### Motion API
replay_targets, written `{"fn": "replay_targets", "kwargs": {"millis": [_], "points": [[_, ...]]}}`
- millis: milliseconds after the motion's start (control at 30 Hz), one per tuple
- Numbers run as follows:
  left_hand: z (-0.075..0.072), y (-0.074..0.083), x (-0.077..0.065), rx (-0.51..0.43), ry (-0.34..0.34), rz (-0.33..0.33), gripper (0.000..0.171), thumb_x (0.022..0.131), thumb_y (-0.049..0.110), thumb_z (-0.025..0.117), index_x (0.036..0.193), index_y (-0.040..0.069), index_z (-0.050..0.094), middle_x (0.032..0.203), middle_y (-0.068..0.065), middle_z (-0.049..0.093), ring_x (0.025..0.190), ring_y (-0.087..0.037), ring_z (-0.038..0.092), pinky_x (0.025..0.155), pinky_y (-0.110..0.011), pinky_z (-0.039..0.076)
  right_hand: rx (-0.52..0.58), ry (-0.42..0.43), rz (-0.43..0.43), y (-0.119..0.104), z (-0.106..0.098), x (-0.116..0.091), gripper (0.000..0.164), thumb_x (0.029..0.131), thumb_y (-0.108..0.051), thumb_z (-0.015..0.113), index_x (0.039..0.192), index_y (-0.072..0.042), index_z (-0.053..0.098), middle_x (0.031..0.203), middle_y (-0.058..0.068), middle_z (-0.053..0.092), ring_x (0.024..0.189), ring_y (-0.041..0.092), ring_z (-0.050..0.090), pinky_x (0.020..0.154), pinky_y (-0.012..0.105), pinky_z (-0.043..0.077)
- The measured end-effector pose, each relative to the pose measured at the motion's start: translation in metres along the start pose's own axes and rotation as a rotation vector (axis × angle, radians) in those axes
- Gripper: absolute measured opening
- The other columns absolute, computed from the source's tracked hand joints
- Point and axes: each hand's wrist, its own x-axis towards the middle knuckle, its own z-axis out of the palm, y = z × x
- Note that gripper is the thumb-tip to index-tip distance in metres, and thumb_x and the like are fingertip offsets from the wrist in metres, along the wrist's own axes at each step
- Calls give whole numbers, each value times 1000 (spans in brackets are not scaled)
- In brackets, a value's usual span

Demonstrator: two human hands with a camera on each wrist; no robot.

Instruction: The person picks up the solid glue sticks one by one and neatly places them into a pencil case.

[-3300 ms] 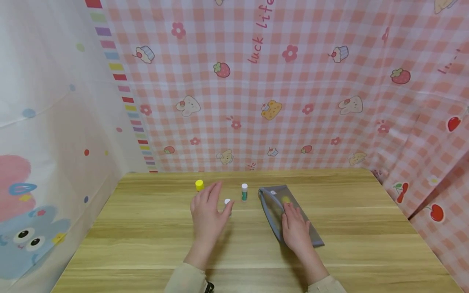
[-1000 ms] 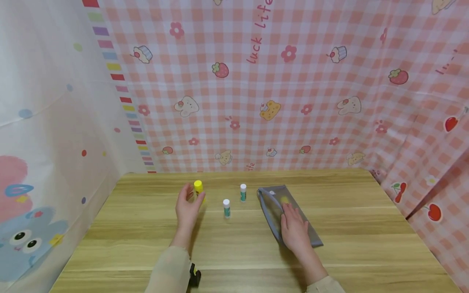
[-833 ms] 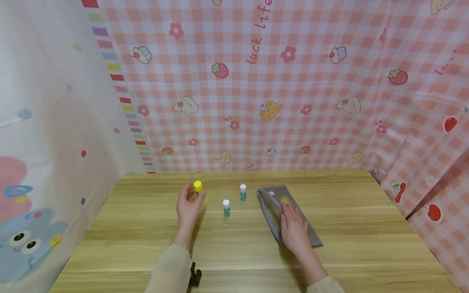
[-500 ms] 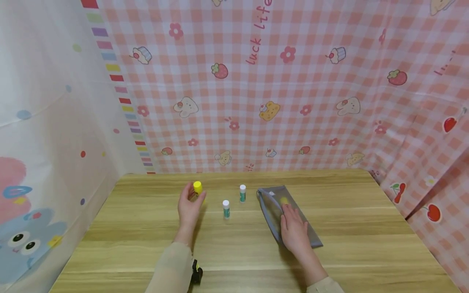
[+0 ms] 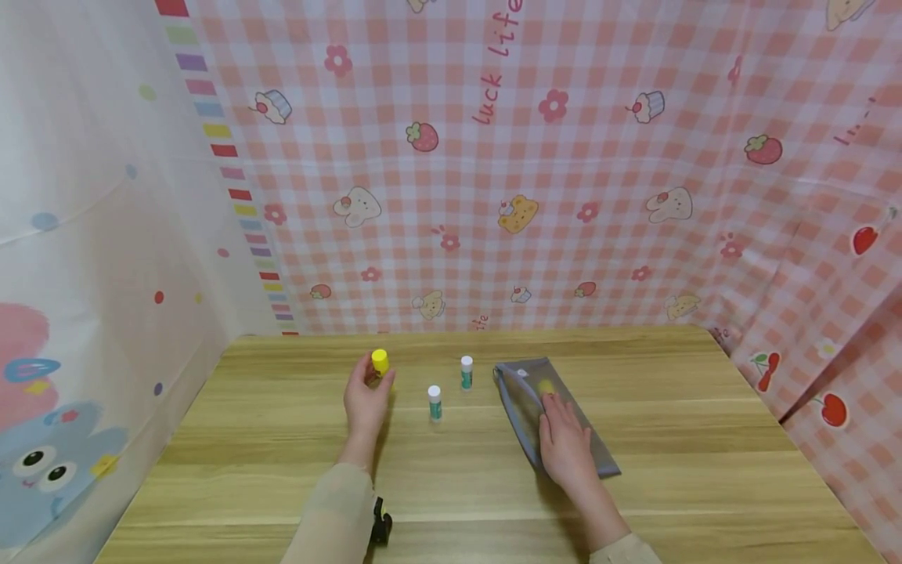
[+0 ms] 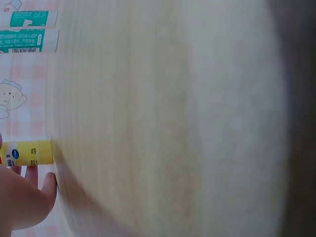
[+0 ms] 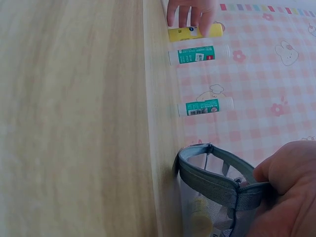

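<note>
We note the yellow glue stick standing upright, well left of the mesh pouch. The left hand, nearer it, pinches it between thumb and fingers; the right hand grips the pouch, its mouth facing left.

Yellow tube upright — grey pouch open

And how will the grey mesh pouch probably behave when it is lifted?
The grey mesh pouch is probably floppy and light: its mesh is see-through. Its bound mouth stands open, so seems stiffer. The yellow item inside may slide.
</note>
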Motion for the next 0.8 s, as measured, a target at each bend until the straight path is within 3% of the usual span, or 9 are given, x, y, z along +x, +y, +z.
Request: {"fn": "replay_targets", "kwargs": {"millis": [467,800], "points": [[2,-3,-1,49,28,26,37,89,-5,67,125,-7,58,116,-26,63,110,-38,59,96,-47,51,6,5,-4,1,1,0,41,104,-8,40,141,9,46,147,32,38,136,54,31,100,82,19],[-3,-1,-2,12,10,15,36,90,-5,67,126,-8,59,117,-27,63,111,-37,60,96,-44,52,16,-5,0,0,1,0,41,105,-8,40,142,9,44,148,32,37,136,54,29,101,81,18]]}}
